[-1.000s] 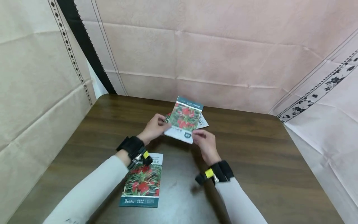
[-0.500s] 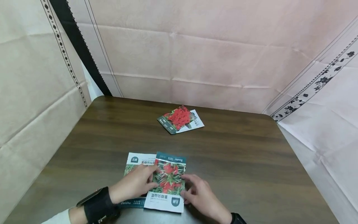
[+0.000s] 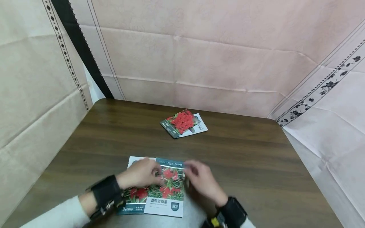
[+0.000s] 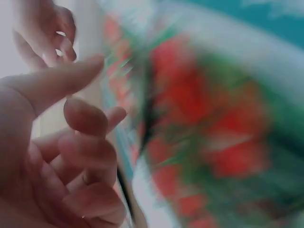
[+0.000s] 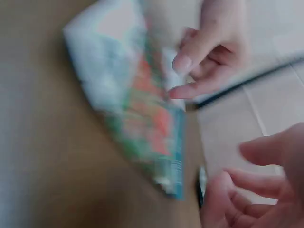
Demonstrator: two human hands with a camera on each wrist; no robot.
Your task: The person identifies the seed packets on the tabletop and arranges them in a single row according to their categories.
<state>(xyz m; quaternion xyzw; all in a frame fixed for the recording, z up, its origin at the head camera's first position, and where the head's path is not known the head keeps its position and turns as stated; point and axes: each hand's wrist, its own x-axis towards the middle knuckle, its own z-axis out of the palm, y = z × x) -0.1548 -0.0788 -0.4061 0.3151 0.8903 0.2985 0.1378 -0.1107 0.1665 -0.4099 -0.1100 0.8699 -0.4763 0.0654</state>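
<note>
Two seed packets printed with red flowers lie at the near side of the table. One packet (image 3: pixel 163 205) overlaps the right part of the other packet (image 3: pixel 132 208), and their teal bands are at opposite ends. My left hand (image 3: pixel 142 173) hovers over the pair with fingers loosely bent; its own wrist view shows nothing between thumb and fingers, and the flower print (image 4: pixel 209 109) is blurred beside them. By the upper right corner of the top packet is my right hand (image 3: pixel 203 180), fingers loosely curled and holding nothing in the right wrist view. Part of the lower packet is hidden.
Farther back on the brown wooden table (image 3: pixel 242 152) lie a red-flower packet (image 3: pixel 182 122) and, partly beneath it, a white one (image 3: pixel 201 125). Pale cloth (image 3: pixel 199 63) hangs behind the table and along both sides.
Both hands have brought a packet from the far pile to the near one and laid it over the right part of the packet there. They have since let go, the right hand shifting up.
</note>
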